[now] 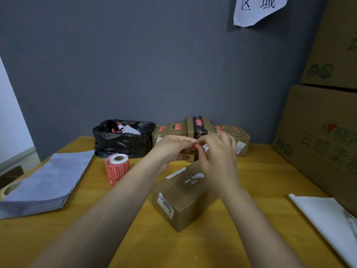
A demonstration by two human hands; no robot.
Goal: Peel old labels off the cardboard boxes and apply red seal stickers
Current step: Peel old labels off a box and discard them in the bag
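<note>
Back left of the red sticker (194, 145), a black bag (123, 145) holds label scraps (126, 129).

Place: a packing and stockroom corner.
Stock: large printed cartons (318, 128) stacked at the right; a row of small cardboard boxes (177, 129) bearing red seals along the grey wall (135, 64).
Supplies: a roll of red seal stickers (116, 169) and a grey stack (48, 182), possibly mailer bags, on the wooden table (260, 171).
Waste: a black bin bag (123, 142) holding paper scraps.
Signage: a paper notice (257, 10) reading "区域".
</note>
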